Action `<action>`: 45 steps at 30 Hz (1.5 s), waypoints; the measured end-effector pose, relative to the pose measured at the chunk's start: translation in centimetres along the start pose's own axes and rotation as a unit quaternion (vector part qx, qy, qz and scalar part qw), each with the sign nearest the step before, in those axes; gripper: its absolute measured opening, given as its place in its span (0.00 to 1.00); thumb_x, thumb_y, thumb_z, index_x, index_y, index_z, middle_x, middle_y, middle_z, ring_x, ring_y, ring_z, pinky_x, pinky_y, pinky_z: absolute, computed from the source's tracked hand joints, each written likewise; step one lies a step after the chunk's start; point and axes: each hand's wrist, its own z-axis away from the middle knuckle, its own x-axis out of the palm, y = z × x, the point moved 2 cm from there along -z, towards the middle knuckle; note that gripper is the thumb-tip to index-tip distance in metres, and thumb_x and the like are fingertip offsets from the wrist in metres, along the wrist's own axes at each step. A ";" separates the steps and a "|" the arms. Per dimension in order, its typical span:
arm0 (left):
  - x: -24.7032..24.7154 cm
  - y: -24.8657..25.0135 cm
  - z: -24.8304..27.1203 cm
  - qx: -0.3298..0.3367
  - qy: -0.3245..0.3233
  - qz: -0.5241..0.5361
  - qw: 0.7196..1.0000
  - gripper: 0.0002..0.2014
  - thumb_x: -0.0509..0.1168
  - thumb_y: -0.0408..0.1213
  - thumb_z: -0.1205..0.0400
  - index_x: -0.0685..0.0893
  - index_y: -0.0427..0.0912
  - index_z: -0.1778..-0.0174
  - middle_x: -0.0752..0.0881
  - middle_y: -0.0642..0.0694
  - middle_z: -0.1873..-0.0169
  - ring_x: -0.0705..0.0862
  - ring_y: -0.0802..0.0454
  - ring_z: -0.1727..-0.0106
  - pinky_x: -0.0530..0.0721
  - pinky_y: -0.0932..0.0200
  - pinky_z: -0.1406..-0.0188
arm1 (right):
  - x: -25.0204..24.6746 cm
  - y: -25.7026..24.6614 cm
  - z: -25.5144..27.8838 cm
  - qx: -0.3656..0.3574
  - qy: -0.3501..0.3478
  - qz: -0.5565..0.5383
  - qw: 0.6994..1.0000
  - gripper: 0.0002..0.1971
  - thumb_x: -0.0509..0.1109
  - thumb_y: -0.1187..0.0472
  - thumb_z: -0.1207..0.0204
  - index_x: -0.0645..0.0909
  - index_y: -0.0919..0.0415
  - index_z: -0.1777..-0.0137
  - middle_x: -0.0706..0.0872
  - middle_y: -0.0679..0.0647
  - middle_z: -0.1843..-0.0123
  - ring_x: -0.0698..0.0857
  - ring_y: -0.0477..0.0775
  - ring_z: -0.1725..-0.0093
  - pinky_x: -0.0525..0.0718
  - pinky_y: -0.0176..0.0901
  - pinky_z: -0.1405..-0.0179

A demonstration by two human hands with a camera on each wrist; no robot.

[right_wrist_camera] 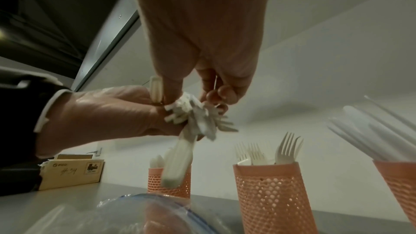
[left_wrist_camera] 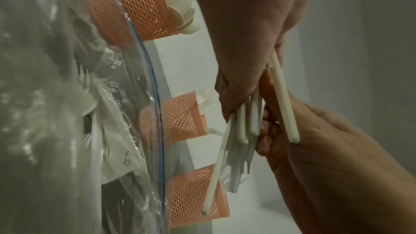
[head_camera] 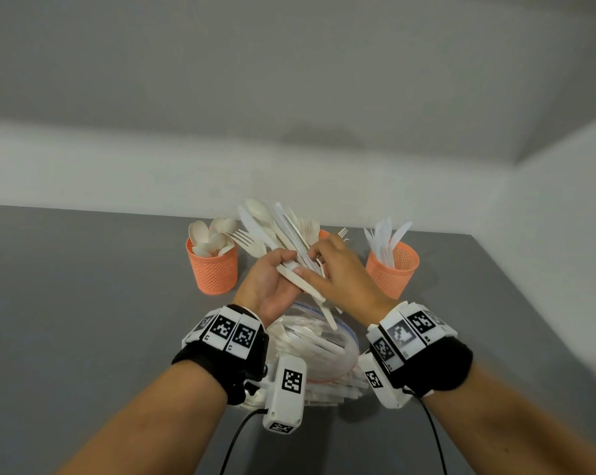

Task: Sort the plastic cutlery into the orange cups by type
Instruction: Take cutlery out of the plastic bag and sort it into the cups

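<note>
My left hand (head_camera: 283, 269) grips a fanned bundle of white plastic cutlery (head_camera: 276, 228) (spoons, forks and knives mixed) with the heads pointing up and away. My right hand (head_camera: 310, 262) pinches one handle in that bundle, and I cannot tell which type it is. From the left wrist the handles (left_wrist_camera: 245, 122) stick out below the left hand. Three orange mesh cups stand behind: a spoon cup (head_camera: 214, 272) at left, a fork cup (right_wrist_camera: 270, 193) in the middle, mostly hidden in the head view, and a knife cup (head_camera: 392, 272) at right.
A clear zip bag (head_camera: 324, 344) with more cutlery lies on the grey table (head_camera: 84, 303) right under my wrists. A cardboard box (right_wrist_camera: 72, 172) stands at the far left. White walls close the back and right side.
</note>
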 end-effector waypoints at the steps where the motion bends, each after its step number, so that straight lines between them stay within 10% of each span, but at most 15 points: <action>1: 0.0 -0.2 0.0 -0.001 0.005 -0.002 1.000 0.18 0.48 0.33 0.18 0.78 0.32 0.39 0.86 0.37 0.48 0.85 0.45 0.49 0.83 0.52 0.47 | 0.1 0.0 -0.1 0.007 -0.011 0.004 1.000 0.15 0.69 0.52 0.23 0.77 0.64 0.47 0.71 0.51 0.47 0.71 0.43 0.58 0.69 0.25 0.61; 7: -0.2 -0.7 -0.2 0.027 0.022 -0.038 0.999 0.17 0.51 0.33 0.14 0.75 0.31 0.32 0.84 0.36 0.41 0.85 0.45 0.43 0.85 0.51 0.44 | 0.0 0.0 -0.4 0.036 -0.025 -0.028 0.999 0.10 0.60 0.60 0.17 0.71 0.62 0.60 0.71 0.51 0.61 0.70 0.50 0.62 0.66 0.36 0.66; 14: -0.4 -1.2 -0.6 0.075 0.069 -0.095 0.990 0.14 0.57 0.27 0.16 0.78 0.30 0.36 0.87 0.36 0.49 0.89 0.48 0.54 0.90 0.54 0.57 | 0.2 0.3 -0.2 0.062 -0.031 -0.088 0.994 0.12 0.55 0.67 0.19 0.71 0.66 0.37 0.82 0.62 0.46 0.82 0.60 0.48 0.82 0.54 0.46; 18: 0.1 -1.1 -0.8 0.086 0.067 -0.091 0.990 0.11 0.58 0.27 0.16 0.81 0.34 0.40 0.89 0.41 0.55 0.90 0.52 0.58 0.90 0.56 0.58 | 0.6 0.2 0.2 0.037 0.012 -0.095 0.995 0.09 0.55 0.70 0.22 0.73 0.66 0.45 0.79 0.61 0.50 0.79 0.58 0.54 0.82 0.52 0.53; 23: 0.3 -0.9 -0.7 0.074 0.063 -0.089 0.991 0.10 0.57 0.28 0.16 0.82 0.33 0.43 0.90 0.41 0.60 0.90 0.49 0.60 0.90 0.54 0.60 | -0.2 -0.2 0.5 0.023 0.026 -0.088 0.995 0.05 0.69 0.64 0.23 0.77 0.66 0.51 0.74 0.55 0.59 0.71 0.44 0.67 0.72 0.26 0.67; 36: 0.6 -1.3 -0.4 0.027 0.056 -0.046 0.997 0.18 0.52 0.25 0.16 0.75 0.29 0.31 0.86 0.35 0.44 0.86 0.44 0.46 0.85 0.49 0.45 | -0.7 0.8 0.3 0.098 0.005 -0.126 0.987 0.12 0.69 0.59 0.23 0.81 0.70 0.50 0.75 0.47 0.59 0.77 0.48 0.56 0.73 0.22 0.62; 45: 0.4 -1.3 -0.6 0.039 0.086 -0.052 0.994 0.18 0.54 0.27 0.17 0.75 0.27 0.31 0.87 0.35 0.50 0.88 0.45 0.52 0.90 0.54 0.59 | -0.4 0.2 0.5 0.068 0.020 -0.145 0.987 0.12 0.63 0.62 0.18 0.84 0.65 0.42 0.72 0.35 0.61 0.75 0.31 0.61 0.71 0.12 0.62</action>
